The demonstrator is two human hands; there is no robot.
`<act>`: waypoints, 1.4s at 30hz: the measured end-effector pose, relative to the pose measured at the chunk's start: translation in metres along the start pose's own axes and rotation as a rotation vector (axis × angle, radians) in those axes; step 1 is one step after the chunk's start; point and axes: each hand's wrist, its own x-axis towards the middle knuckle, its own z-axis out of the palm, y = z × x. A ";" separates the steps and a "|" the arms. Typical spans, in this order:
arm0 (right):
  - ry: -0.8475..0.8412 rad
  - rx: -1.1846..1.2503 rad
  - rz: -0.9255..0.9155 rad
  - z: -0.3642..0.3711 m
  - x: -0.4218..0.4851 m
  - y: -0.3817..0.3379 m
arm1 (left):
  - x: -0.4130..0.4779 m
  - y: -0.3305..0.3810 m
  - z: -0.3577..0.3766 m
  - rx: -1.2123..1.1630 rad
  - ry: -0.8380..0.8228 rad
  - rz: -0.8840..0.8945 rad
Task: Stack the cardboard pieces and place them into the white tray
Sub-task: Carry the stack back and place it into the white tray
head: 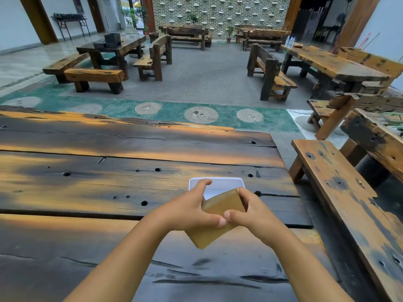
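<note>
Cardboard stack (216, 221) between both hands' grip

Warm light is streaking across the dark plank worktop (130, 162). Beyond its far edge, a green floor strip (170, 110) is running crosswise, holding round millstones (201, 114). Past that, rustic wooden benches (272, 73) and tables (327, 62) are standing on grey flooring, and a brick wall (220, 14) is closing the far end.

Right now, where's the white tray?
Head view, lower centre: the tray sits on the table just beyond both hands, partly hidden by the cardboard.
</note>
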 end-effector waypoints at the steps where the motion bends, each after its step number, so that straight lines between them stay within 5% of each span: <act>1: 0.034 0.082 0.002 0.001 0.000 0.003 | 0.000 -0.001 0.001 -0.014 0.052 -0.024; 3: 0.098 0.218 0.005 0.005 -0.001 0.007 | -0.001 -0.007 0.003 -0.144 0.143 -0.063; 8: 0.212 0.382 -0.009 0.011 -0.001 0.015 | 0.000 -0.015 0.038 -1.032 0.446 -0.011; 10: 0.214 0.394 0.006 0.011 -0.001 0.018 | 0.007 -0.010 0.055 -1.168 0.521 -0.004; 27: 0.160 0.365 0.033 0.021 0.000 0.023 | 0.013 -0.027 0.063 -0.836 0.474 -0.041; 32: 0.081 0.309 0.014 0.005 0.000 0.019 | 0.003 -0.034 0.049 -0.751 0.332 0.027; 38: -0.252 -0.107 0.019 -0.013 0.009 -0.009 | 0.000 -0.020 0.015 -0.306 -0.142 0.035; 42: -0.213 -0.203 0.053 -0.011 0.014 -0.015 | 0.000 -0.013 0.022 -0.424 -0.165 0.056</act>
